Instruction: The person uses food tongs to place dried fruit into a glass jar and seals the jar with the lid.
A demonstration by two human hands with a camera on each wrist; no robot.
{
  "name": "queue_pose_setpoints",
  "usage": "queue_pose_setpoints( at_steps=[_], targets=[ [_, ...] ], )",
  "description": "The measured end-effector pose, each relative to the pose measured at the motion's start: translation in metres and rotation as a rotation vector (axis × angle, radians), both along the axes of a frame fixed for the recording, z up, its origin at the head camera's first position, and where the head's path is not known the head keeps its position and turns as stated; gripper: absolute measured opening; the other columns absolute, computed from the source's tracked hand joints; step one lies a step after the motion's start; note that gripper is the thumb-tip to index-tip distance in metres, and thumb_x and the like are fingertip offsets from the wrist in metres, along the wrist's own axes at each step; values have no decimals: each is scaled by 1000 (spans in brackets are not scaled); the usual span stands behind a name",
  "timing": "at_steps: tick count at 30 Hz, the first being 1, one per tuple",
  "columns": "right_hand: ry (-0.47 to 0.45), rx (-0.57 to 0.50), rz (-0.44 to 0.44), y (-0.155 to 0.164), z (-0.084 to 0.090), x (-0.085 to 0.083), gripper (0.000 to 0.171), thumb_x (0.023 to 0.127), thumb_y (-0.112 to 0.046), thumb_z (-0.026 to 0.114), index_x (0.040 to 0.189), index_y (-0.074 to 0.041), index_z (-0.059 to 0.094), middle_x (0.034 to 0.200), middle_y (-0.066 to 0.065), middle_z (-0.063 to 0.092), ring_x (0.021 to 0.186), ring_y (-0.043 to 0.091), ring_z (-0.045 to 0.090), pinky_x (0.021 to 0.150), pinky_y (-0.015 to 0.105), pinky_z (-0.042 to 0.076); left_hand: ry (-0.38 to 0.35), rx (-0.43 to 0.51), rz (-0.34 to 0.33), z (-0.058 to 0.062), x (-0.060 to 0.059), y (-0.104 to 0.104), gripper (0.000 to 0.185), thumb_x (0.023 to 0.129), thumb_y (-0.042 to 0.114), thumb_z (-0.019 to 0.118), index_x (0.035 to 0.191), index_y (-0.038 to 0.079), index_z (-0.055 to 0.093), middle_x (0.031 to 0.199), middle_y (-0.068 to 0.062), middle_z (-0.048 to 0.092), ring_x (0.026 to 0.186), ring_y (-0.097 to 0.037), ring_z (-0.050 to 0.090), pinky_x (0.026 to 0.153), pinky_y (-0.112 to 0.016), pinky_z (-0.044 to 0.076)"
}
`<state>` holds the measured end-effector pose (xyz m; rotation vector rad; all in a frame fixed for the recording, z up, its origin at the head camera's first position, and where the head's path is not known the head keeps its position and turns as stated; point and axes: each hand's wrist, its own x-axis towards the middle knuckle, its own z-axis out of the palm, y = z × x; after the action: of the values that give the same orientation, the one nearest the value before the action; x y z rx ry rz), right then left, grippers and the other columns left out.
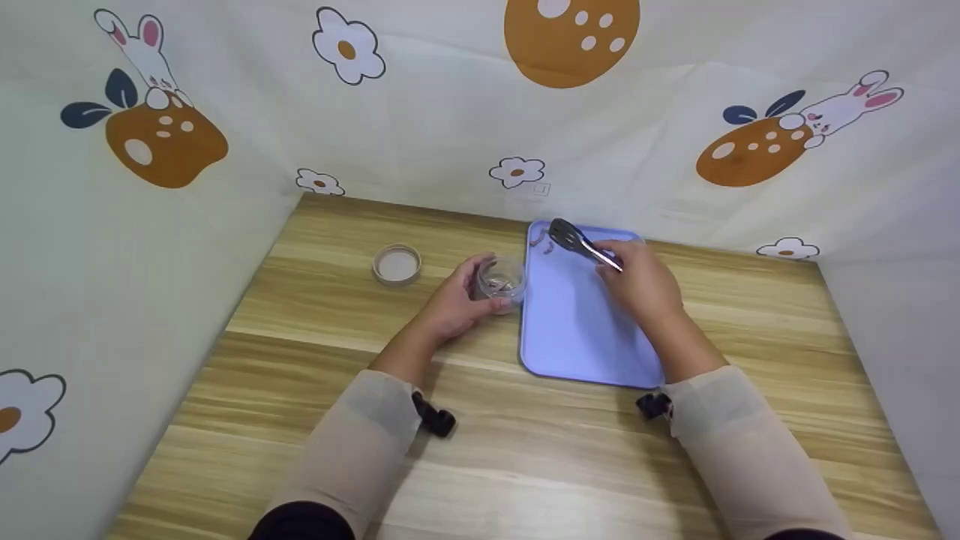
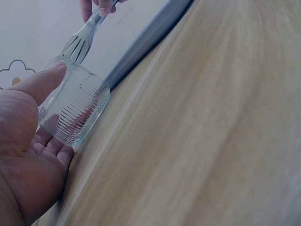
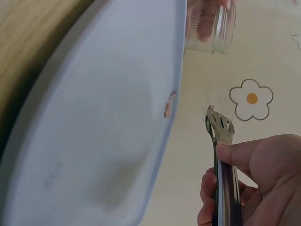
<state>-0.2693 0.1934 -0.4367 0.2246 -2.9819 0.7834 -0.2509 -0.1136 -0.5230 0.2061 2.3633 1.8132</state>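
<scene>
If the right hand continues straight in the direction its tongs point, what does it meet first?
Probably the small pieces at the far corner of the blue tray: the tongs in the right hand aim there. Whether the tips are above them is unclear.

Wooden desk (image 1: 300, 450) enclosed by printed fabric walls (image 1: 450, 120).
Pale cloth shows rabbits, flowers and spotted orange shapes; lighting is soft and even.

One glass jar (image 1: 500, 283), one lid (image 1: 397, 264), one tray (image 1: 577, 330), one pair tongs (image 1: 581, 244), two small pieces (image 3: 168, 105).
</scene>
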Motion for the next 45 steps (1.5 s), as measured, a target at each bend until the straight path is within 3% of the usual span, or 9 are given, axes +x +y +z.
queue_pose_setpoints(
  at_steps=[9,18,28,40,45],
  targets=[
    [-26,14,17,-18,9,21,40,102,-19,73,141,-27,71,121,11,72,100,30,62,89,48,54,-7,-6,7,0,-1,0,92,84,33,93,161,26,44,166,-3,49,160,-23,40,135,-42,27],
    [23,10,86,-35,12,45,40,100,-21,76,139,-28,72,111,7,72,93,27,62,84,46,54,-4,-2,12,0,0,0,92,83,34,93,161,26,45,166,-2,51,158,-24,41,135,-43,27],
    [61,10,120,-42,14,60,40,98,-21,79,137,-30,74,108,4,72,90,26,62,80,44,53,-13,20,7,-1,0,0,90,84,32,93,160,26,46,164,-4,52,157,-24,43,135,-42,28],
    [-10,-24,68,-47,9,63,52,100,-29,77,150,-30,63,121,10,66,100,27,63,89,48,54,-40,22,16,-1,2,1,90,84,32,93,161,30,45,166,-3,50,158,-24,42,135,-43,28],
    [-65,-28,41,-49,12,63,66,98,-36,78,158,-30,52,130,11,61,102,27,62,88,46,54,-35,11,22,0,1,0,90,84,33,93,160,31,45,162,-2,54,155,-24,45,134,-43,30]
  ],
)
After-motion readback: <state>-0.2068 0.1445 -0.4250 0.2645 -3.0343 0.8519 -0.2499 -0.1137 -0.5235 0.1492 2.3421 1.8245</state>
